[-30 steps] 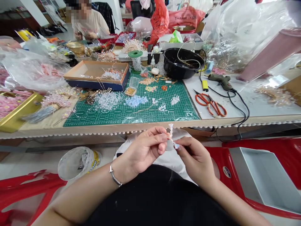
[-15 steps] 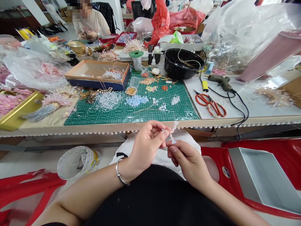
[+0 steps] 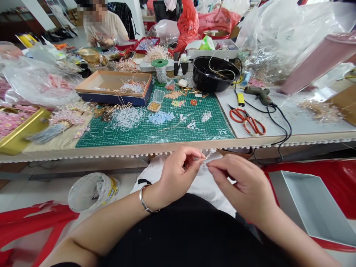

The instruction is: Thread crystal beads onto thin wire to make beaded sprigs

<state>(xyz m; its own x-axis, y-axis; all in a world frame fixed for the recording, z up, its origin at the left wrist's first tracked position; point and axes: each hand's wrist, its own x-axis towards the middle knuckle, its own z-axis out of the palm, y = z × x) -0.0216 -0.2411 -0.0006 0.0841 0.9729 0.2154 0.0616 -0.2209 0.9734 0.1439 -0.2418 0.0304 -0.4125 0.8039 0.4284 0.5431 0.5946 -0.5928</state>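
While both your hands hover just on your side of the green cutting mat, your left hand, with a silver bracelet at its wrist, pinches a beaded sprig between thumb and forefinger. That sprig is in front of the mat's near edge, towards its right end; it lies to the right of your left fingertips, and its long axis seems to slant rightward and away from you, though blur and fingers hide much of it. Your left hand is the nearer one, in contact with it; your right hand faces it from the other side, thumb and forefinger drawn close together just beside a dangling strand, and whether they grip anything cannot be told from this angle. Along the worktable, a gold tray of pink flowers stands left of the mat, and a box with a dark blue side lies across its far left part. On the mat itself, clear beads are heaped towards the left, with blue petals near the middle. A black bowl stands at its far right corner, red-handled scissors lie just right of it, and a glue gun sits beyond them. Around you, a bucket is on the floor below and left of the mat, a co-worker sits past its far left side, and a grey box rests on a red stool below and right of it.
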